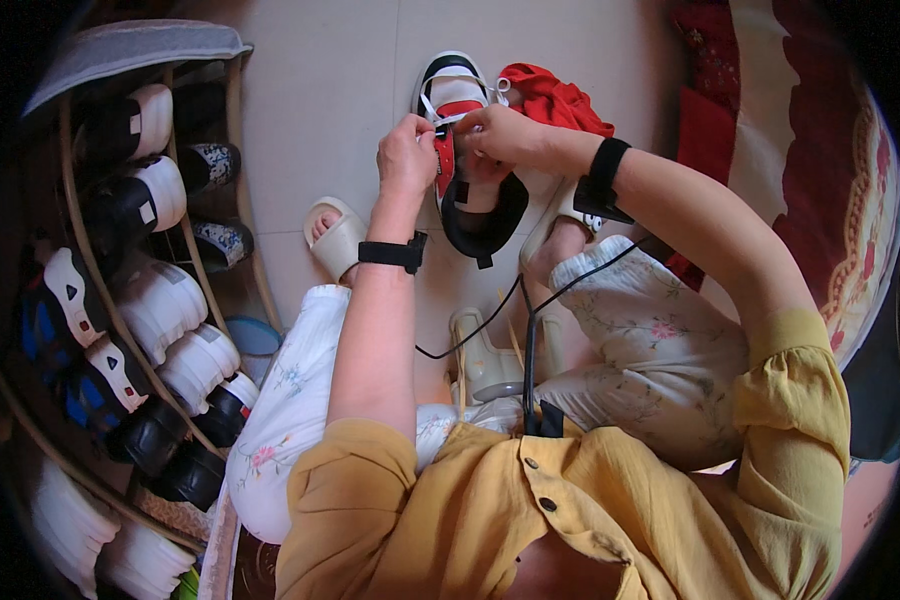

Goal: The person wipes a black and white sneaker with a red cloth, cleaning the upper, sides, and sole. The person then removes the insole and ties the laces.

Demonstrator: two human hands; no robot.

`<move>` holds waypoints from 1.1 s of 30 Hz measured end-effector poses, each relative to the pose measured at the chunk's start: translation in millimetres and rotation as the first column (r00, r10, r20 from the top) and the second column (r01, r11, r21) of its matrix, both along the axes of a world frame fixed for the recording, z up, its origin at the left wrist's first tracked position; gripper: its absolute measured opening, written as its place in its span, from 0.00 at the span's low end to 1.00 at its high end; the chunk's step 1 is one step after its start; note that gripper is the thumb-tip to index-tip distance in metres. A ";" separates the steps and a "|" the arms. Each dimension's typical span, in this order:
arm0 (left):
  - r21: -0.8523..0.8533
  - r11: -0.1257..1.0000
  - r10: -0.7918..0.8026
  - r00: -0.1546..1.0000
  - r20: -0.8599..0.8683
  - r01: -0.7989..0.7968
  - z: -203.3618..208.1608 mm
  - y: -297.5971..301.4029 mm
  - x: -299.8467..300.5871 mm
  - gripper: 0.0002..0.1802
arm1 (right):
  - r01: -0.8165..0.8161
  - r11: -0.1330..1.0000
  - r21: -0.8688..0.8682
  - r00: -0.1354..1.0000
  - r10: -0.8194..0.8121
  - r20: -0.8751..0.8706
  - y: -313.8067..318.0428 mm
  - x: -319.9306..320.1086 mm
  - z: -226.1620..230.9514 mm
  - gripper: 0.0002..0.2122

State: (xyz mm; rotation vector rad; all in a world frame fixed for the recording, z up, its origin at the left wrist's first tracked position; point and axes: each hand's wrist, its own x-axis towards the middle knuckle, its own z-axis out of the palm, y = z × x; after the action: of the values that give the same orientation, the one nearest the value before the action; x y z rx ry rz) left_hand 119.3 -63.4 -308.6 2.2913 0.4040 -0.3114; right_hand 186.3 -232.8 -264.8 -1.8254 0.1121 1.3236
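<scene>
A black, white and red sneaker (485,228) lies on the floor ahead of me, its toe pointing away. White shoelace (448,118) crosses its upper, and a small loop sticks out on the right. My left hand (407,155) is closed at the left edge of the lacing, fingertips on the red and black upper. Over the lacing, my right hand (500,135) pinches at the shoelace with thumb and fingers. The fingertips partly hide what is between them. Just right of the shoe lies a bunched red cloth (558,100).
At the left stands a shoe rack (82,220) filled with several shoes. My slippered feet flank the sneaker, the left one in a cream slipper (338,232). A black cable (480,328) hangs across my lap. A patterned red and cream cover (820,160) drapes down at the right.
</scene>
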 end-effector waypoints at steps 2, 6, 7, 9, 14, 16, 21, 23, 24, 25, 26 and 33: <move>0.041 0.999 -0.020 1.000 -0.015 0.021 1.9 -0.8 1.8 0.05 | 0.044 0.999 0.007 0.996 -0.044 -0.079 4.2 3.7 -0.4 0.15; 0.094 0.994 -0.050 0.998 -0.040 0.053 5.8 -1.7 4.6 0.06 | 0.103 0.994 -0.024 0.976 -0.106 -0.188 9.0 6.0 -1.9 0.17; 0.101 0.993 -0.057 0.997 -0.043 0.061 7.0 -1.6 4.7 0.06 | 0.116 0.993 -0.026 0.976 -0.118 -0.184 8.8 5.4 -2.2 0.17; 0.078 0.996 -0.045 0.998 -0.038 0.047 9.2 -2.8 4.8 0.05 | 0.140 0.989 -0.046 0.972 -0.146 -0.185 7.4 4.2 -2.6 0.16; 0.082 0.996 -0.049 0.998 0.033 0.046 10.9 -6.7 5.2 0.04 | 0.121 0.992 -0.023 0.981 -0.123 -0.149 4.9 2.0 -3.0 0.15; 0.070 0.995 -0.066 0.998 0.009 0.065 10.5 -7.1 5.5 0.04 | 0.131 0.991 -0.026 0.981 -0.133 -0.144 5.5 2.0 -2.5 0.15; 0.107 0.990 -0.091 0.996 -0.020 0.093 9.2 -6.8 6.9 0.04 | 0.129 0.991 -0.042 0.980 -0.133 -0.149 7.0 2.9 -0.8 0.15; 0.118 0.988 -0.101 0.995 -0.025 0.103 8.8 -7.0 7.8 0.05 | 0.136 0.990 -0.035 0.978 -0.140 -0.157 6.9 3.2 -0.4 0.15; 0.115 0.988 -0.102 0.994 -0.025 0.104 8.6 -6.9 8.3 0.05 | 0.141 0.990 -0.023 0.976 -0.143 -0.163 6.7 3.1 -0.4 0.15; 0.109 0.988 -0.107 0.994 -0.033 0.110 8.3 -6.8 8.7 0.05 | 0.147 0.989 -0.025 0.975 -0.149 -0.167 6.5 3.0 -0.7 0.15; 0.100 0.987 -0.125 0.992 0.007 0.124 7.8 -6.2 9.1 0.05 | 0.155 0.988 -0.015 0.973 -0.155 -0.174 6.2 2.5 -1.1 0.15; 0.055 0.974 -0.224 0.969 0.100 0.220 0.2 -5.6 8.5 0.08 | 0.167 0.986 0.008 0.974 -0.164 -0.153 7.7 -3.4 -7.6 0.15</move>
State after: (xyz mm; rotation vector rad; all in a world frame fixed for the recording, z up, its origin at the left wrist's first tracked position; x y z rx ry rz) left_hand 127.8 -68.9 -308.4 2.3872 0.1001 -0.2927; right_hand 182.8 -225.1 -272.4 -1.6580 0.3249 1.3387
